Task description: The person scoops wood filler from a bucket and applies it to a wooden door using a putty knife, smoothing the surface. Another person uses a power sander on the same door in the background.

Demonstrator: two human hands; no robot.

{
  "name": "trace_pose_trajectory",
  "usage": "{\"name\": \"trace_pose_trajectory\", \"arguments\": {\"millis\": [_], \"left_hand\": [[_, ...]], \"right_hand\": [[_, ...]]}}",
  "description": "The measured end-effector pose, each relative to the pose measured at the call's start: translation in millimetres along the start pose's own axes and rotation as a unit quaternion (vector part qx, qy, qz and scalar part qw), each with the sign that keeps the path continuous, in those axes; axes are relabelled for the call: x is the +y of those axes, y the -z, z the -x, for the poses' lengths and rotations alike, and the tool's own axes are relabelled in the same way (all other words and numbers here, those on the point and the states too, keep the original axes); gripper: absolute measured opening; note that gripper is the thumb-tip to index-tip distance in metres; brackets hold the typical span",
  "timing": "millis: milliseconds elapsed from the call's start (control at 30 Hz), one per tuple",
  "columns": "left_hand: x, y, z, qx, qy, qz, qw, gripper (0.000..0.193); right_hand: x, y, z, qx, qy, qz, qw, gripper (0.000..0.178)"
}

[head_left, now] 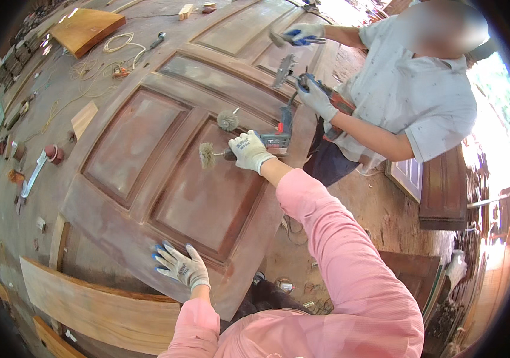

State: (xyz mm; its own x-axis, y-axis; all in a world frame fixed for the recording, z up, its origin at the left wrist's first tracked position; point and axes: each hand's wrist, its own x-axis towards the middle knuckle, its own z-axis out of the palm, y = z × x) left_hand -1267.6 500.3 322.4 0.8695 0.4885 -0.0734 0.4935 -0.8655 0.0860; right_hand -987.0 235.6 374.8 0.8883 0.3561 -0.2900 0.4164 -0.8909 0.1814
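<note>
A large brown panelled wooden door (160,206) lies under both my hands. My left hand (182,267), in a white glove with blue fingertips, rests on the door's near edge with its fingers spread. My right hand (249,150), gloved too, is closed around the front of a power drill (276,141). The drill points left, and a round wire brush (207,156) sits at its tip, close over the door's panel. A second wire brush wheel (228,120) with a bare shank lies on the door just beyond my right hand.
Across the door, a co-worker (410,89) holds a hammer (293,39) and a power tool (339,106) fitted with a jagged wheel (284,70). Cords (122,43) and an orange-brown board (86,30) lie on the floor at far left. A long plank (99,307) stands at near left.
</note>
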Motion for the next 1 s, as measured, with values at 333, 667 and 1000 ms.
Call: {"name": "trace_pose_trajectory", "arguments": {"millis": [333,667,1000], "left_hand": [[-4.9,-15.8,0.3,0.040,-0.008,-0.024,0.999,0.072],[-5.4,-23.0,-5.4,0.057,-0.005,-0.047,0.997,0.070],[-2.9,-20.1,-5.6,0.050,0.008,-0.028,0.998,0.069]], "right_hand": [[-36.6,88.0,130.4,0.110,0.092,-0.144,0.979,0.032],[-13.4,81.6,205.0,0.283,0.110,-0.270,0.914,0.029],[-3.8,43.0,180.9,0.137,0.107,-0.186,0.967,0.037]]}}
